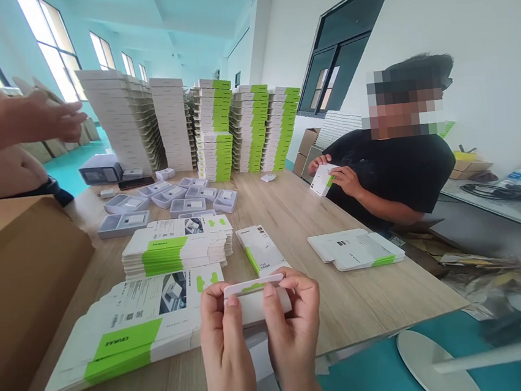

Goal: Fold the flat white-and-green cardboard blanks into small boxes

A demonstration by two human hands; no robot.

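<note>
Both my hands hold a white carton [256, 300] with green marks up over the near table edge. My left hand [223, 340] pinches its left end, thumb and fingers closed on the top flap. My right hand [293, 321] grips its right end the same way. Just left of my hands lies a pile of flat white-and-green carton blanks [131, 334]. A second pile of flat blanks [177, 246] sits behind it. One folded carton [261, 249] lies on the wooden table [344, 298] beyond my hands.
Grey plastic trays [168, 198] lie mid-table before tall stacks of boxes [212, 126]. A person in black at the right holds a carton [322, 180], with flat blanks [355, 249] beside them. Another person's arm [18, 123] reaches in top left. A brown cardboard box [14, 274] stands left.
</note>
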